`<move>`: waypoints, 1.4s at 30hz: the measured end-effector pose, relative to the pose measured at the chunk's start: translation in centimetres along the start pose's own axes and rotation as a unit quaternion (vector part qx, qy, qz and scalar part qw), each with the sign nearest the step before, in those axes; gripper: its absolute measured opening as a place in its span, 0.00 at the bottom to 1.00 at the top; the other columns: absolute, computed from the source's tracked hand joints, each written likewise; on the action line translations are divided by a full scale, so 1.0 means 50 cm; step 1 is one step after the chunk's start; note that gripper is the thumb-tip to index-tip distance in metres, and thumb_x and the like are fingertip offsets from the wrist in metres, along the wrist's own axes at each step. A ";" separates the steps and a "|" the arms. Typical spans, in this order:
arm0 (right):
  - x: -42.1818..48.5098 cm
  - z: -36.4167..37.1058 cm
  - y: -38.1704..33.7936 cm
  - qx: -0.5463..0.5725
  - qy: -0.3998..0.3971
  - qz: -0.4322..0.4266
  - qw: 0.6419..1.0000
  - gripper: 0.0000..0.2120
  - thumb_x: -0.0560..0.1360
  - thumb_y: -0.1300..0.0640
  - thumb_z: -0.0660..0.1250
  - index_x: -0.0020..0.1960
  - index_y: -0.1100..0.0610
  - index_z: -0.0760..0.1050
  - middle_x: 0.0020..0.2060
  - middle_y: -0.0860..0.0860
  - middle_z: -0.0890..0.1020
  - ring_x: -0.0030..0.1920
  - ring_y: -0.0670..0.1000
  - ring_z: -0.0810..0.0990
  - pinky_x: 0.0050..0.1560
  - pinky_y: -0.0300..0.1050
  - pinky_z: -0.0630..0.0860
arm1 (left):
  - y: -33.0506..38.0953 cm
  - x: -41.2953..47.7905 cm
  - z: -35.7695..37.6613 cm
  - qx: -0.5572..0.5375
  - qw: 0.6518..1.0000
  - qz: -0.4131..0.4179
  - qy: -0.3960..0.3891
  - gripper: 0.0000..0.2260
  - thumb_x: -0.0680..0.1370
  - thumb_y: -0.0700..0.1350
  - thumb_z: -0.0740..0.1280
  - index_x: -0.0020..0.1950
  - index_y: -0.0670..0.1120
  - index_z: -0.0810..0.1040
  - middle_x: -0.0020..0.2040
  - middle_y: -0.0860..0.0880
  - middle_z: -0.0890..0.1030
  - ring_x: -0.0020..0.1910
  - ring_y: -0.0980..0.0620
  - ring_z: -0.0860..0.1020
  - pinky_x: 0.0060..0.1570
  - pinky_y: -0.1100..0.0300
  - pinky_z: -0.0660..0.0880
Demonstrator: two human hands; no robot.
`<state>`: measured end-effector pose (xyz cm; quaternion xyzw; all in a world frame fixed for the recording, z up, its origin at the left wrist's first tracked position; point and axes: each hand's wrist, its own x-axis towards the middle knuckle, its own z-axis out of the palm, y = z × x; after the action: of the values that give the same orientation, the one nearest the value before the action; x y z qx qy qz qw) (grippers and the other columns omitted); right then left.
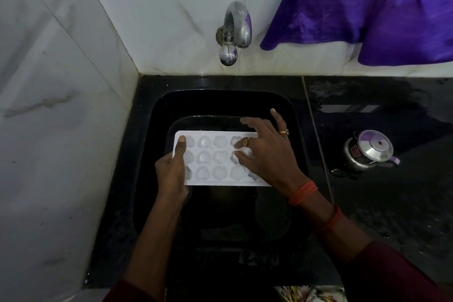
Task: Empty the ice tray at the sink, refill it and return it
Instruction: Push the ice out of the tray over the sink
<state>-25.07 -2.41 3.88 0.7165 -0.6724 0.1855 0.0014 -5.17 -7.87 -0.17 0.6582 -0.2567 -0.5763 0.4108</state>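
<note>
Head view: your left hand (171,171) grips the ice tray (215,180) by its left end over the sink (157,115), thumb on top. Your right hand (267,152), fingers spread, touches the right-hand cubes (236,142). Hold the tray low and flex it to free them.

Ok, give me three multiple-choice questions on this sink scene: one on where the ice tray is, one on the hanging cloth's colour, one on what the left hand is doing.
1. Where is the ice tray?
A. in a freezer
B. held over the sink
C. on the floor

2. What colour is the cloth hanging on the wall?
A. red
B. purple
C. green

3. What is the left hand doing?
A. gripping the tray's left end
B. hanging idle
C. out of view

Answers: B, the black basin lies beneath the tray; B, its folds are plainly purple; A, its thumb lies on the tray's top at that end.
</note>
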 end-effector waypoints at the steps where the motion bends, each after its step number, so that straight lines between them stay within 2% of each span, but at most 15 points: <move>1: 0.000 -0.001 0.000 -0.001 -0.004 0.001 1.000 0.06 0.69 0.50 0.77 0.44 0.50 0.86 0.62 0.53 0.81 0.61 0.54 0.80 0.75 0.66 0.58 | 0.001 0.000 0.001 0.001 1.000 -0.001 0.001 0.15 0.75 0.55 0.73 0.40 0.43 0.80 0.38 0.49 0.85 0.36 0.50 0.84 0.30 0.58 0.80; 7: 0.000 -0.006 -0.002 -0.039 -0.058 0.008 0.998 0.11 0.74 0.46 0.71 0.52 0.48 0.86 0.69 0.54 0.75 0.69 0.55 0.73 0.79 0.63 0.47 | 0.002 -0.002 0.002 0.003 1.000 -0.004 0.003 0.15 0.75 0.55 0.73 0.39 0.44 0.80 0.38 0.49 0.84 0.35 0.50 0.84 0.28 0.59 0.79; 10: 0.000 -0.005 -0.002 -0.024 -0.042 0.016 0.999 0.09 0.72 0.46 0.73 0.49 0.48 0.86 0.67 0.53 0.77 0.67 0.54 0.75 0.78 0.64 0.50 | 0.004 -0.004 0.001 0.002 1.000 -0.005 -0.002 0.15 0.75 0.55 0.73 0.39 0.44 0.80 0.34 0.51 0.84 0.33 0.52 0.84 0.27 0.60 0.78; 14: 0.002 -0.002 -0.002 -0.006 -0.027 0.020 0.999 0.08 0.69 0.47 0.76 0.45 0.50 0.86 0.64 0.52 0.79 0.65 0.53 0.77 0.77 0.64 0.54 | 0.006 -0.006 0.000 -0.003 1.000 -0.008 0.001 0.15 0.75 0.55 0.73 0.40 0.44 0.80 0.35 0.51 0.84 0.33 0.52 0.84 0.27 0.60 0.79; 17: 0.005 -0.005 -0.004 -0.009 -0.041 0.003 0.999 0.10 0.71 0.47 0.75 0.48 0.50 0.86 0.67 0.54 0.77 0.67 0.54 0.76 0.77 0.65 0.52 | 0.009 -0.009 0.000 -0.009 1.000 -0.008 -0.003 0.15 0.76 0.54 0.73 0.40 0.43 0.79 0.30 0.54 0.84 0.29 0.55 0.83 0.24 0.61 0.77; 21: 0.008 -0.010 -0.011 -0.034 -0.079 -0.002 0.996 0.12 0.75 0.46 0.69 0.54 0.50 0.85 0.73 0.54 0.72 0.72 0.53 0.71 0.78 0.65 0.45 | 0.010 -0.010 -0.001 -0.011 1.000 -0.009 -0.011 0.15 0.76 0.55 0.73 0.41 0.43 0.79 0.30 0.54 0.84 0.29 0.54 0.84 0.24 0.61 0.77; 28: 0.005 -0.012 -0.013 -0.001 -0.052 0.013 0.999 0.11 0.70 0.48 0.75 0.50 0.52 0.86 0.68 0.54 0.76 0.69 0.54 0.75 0.78 0.65 0.48 | 0.008 -0.007 -0.002 -0.001 1.000 -0.008 -0.008 0.15 0.76 0.55 0.73 0.41 0.43 0.80 0.31 0.52 0.84 0.29 0.54 0.84 0.24 0.61 0.77; 35: 0.008 -0.011 -0.013 -0.045 -0.106 0.007 0.993 0.14 0.76 0.44 0.67 0.56 0.47 0.84 0.75 0.54 0.68 0.73 0.52 0.69 0.79 0.63 0.40 | 0.006 -0.006 -0.004 0.001 1.000 -0.007 -0.006 0.15 0.75 0.55 0.73 0.40 0.43 0.80 0.33 0.52 0.84 0.30 0.53 0.84 0.25 0.61 0.77; 42: 0.005 -0.013 -0.010 -0.079 -0.107 0.016 0.991 0.15 0.76 0.39 0.64 0.56 0.44 0.81 0.76 0.55 0.67 0.73 0.52 0.69 0.78 0.65 0.43 | 0.005 -0.004 -0.006 -0.005 1.000 -0.007 -0.006 0.15 0.76 0.55 0.73 0.40 0.44 0.80 0.30 0.54 0.83 0.28 0.56 0.83 0.24 0.62 0.77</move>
<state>-24.75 -2.46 4.68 0.7190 -0.6927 0.0540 -0.0174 -4.88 -7.75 0.13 0.6545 -0.2518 -0.5845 0.4081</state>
